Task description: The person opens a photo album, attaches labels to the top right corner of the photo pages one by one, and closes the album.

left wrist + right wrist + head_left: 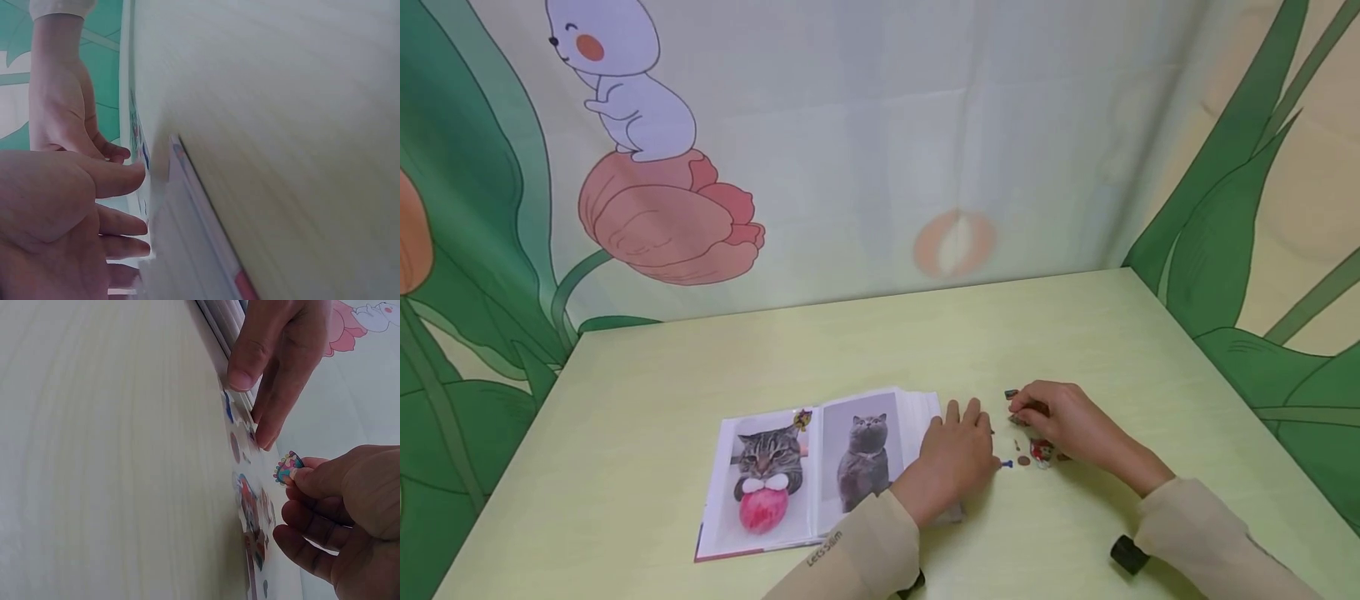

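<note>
A photo album (816,533) lies spread on the table, with a tabby cat picture (767,475) on its left page and a grey cat picture (867,458) on its right page. Over the album's right edge rests my left hand (955,458), fingers extended toward several small colourful stickers (1041,452) beside it. My right hand (1067,421) pinches one small scalloped, multicoloured sticker (287,467) between thumb and index finger, held just above the others. A small round sticker (802,419) sits at the top of the left page.
The pale yellow-green table (647,375) extends behind and around the album. Behind it hangs a curtain (850,167) printed with a white animal and flowers. A black wrist device (1128,555) shows by the right sleeve.
</note>
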Demonstrator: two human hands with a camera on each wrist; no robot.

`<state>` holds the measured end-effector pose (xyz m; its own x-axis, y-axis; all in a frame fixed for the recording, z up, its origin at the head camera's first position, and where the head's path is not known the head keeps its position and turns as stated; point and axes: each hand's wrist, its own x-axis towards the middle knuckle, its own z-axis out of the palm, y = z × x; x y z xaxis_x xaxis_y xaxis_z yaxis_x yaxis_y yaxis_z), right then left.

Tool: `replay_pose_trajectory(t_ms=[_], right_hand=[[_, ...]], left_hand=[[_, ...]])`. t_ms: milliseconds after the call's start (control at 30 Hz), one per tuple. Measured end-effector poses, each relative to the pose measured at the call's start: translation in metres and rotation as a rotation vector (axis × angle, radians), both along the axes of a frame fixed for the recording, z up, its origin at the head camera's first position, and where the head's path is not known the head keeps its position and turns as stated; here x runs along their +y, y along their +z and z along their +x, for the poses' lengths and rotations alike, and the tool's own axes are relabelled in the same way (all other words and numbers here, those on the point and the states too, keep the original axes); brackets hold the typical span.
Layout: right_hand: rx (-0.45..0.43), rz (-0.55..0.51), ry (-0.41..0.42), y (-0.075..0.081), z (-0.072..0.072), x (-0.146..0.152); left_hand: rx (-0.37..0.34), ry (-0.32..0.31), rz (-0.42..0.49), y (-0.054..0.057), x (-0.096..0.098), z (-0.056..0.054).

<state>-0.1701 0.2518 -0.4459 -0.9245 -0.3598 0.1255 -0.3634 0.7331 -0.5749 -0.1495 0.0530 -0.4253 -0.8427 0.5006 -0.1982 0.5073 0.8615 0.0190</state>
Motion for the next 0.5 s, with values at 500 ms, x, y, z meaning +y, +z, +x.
replay_pose_trajectory(t_ms=[500], right_hand=[[0.016,-0.015,0.005,0.0004,0.0011,0.0006]], left_hand=[[0.063,-0.039,-0.014,-0.0030,-0.0009,0.0001]])
